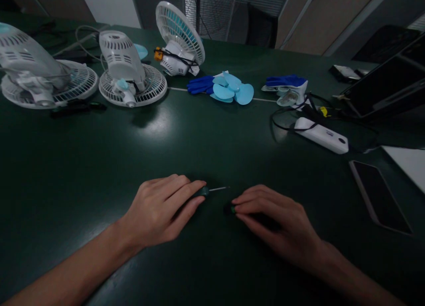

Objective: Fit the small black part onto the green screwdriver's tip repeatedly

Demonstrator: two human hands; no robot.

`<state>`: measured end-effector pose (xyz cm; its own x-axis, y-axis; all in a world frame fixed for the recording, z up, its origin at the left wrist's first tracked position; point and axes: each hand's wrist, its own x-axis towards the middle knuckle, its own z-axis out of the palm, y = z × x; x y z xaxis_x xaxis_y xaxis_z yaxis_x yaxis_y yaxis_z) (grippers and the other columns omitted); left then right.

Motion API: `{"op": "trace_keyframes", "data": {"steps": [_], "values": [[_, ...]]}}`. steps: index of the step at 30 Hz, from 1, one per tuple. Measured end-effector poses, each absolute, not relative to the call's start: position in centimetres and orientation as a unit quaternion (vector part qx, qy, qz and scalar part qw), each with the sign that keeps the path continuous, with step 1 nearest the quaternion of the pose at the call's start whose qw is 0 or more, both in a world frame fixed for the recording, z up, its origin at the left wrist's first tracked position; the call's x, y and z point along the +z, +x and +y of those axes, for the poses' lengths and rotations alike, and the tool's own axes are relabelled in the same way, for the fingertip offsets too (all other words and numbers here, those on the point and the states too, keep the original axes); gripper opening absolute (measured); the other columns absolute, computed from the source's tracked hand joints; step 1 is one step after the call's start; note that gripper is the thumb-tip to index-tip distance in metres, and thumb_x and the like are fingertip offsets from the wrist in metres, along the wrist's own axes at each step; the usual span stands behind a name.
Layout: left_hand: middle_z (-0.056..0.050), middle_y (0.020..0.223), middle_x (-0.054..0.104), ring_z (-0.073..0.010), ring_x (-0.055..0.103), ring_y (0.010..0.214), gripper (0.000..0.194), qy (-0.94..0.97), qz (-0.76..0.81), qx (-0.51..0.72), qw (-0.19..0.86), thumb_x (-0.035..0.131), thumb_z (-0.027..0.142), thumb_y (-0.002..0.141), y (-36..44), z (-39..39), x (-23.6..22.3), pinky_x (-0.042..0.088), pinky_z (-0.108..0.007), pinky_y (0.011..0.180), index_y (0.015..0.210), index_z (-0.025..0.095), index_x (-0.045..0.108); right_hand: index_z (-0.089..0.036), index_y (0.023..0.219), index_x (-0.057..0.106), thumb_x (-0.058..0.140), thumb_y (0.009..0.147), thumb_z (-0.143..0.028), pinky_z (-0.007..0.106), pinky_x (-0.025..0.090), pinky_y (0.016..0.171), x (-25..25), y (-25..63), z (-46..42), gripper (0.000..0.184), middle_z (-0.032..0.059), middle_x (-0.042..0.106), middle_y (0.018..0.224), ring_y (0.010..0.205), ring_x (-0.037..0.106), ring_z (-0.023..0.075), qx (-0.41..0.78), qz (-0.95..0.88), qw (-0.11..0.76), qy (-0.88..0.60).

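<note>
In the head view my left hand (pixel 162 208) is closed around the dark green handle of a small screwdriver (pixel 205 191). Its thin metal shaft points right, toward my other hand, and most of the handle is hidden under my fingers. My right hand (pixel 277 219) pinches a small black object with a green part (pixel 229 208), low over the dark green table (pixel 206 270). The rest of that object is covered by the fingers, so its kind is unclear. A short gap separates the screwdriver tip from it.
Along the back are two face-down fans (pixel 133 87) (pixel 49 85), an upright fan (pixel 181 36), light blue fan blades (pixel 234 89) and blue-and-white gloves (pixel 287 82). At right lie a white power bank-like box (pixel 322 135), cables, a phone (pixel 380 197) and a dark screen (pixel 388 80).
</note>
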<state>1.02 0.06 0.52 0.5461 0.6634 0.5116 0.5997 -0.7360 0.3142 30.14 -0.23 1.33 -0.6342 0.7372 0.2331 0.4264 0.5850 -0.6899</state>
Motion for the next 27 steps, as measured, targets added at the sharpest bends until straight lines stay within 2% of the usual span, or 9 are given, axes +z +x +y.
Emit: {"op": "trace_keyframes", "data": {"steps": [9,17,27], "values": [[-0.005,0.086,0.066,-0.016,0.06,0.071,0.026,0.892,0.323,0.306,0.08,0.061,0.017,0.093,1.3,0.1,0.8,0.046,-0.029,0.057,0.118,0.011,0.063,-0.024,0.114,0.063,0.065,0.091,-0.012,0.032,0.054,0.091,0.0,29.8,-0.2,0.027,0.0012,0.071,0.11,0.105,0.064,0.0143,0.317,-0.857,0.247,-0.322],[-0.004,0.077,0.065,-0.0182,0.06,0.065,0.017,0.915,0.271,0.284,0.097,0.056,0.017,0.092,1.3,-0.1,0.8,0.05,-0.036,0.062,0.105,0.011,0.065,-0.027,0.122,0.059,0.064,0.092,-0.018,0.03,0.056,0.084,0.2,29.8,-0.4,0.032,0.0024,0.068,0.109,0.101,0.063,0.0152,0.328,-0.844,0.218,-0.363],[-0.004,0.079,0.064,-0.0187,0.06,0.067,0.018,0.918,0.28,0.264,0.097,0.055,0.018,0.093,1.3,-0.1,0.7,0.049,-0.035,0.061,0.106,0.013,0.065,-0.027,0.124,0.057,0.062,0.092,-0.021,0.031,0.057,0.083,0.0,30.0,-0.6,0.032,0.0045,0.066,0.112,0.1,0.064,0.0171,0.342,-0.832,0.21,-0.384]]}}
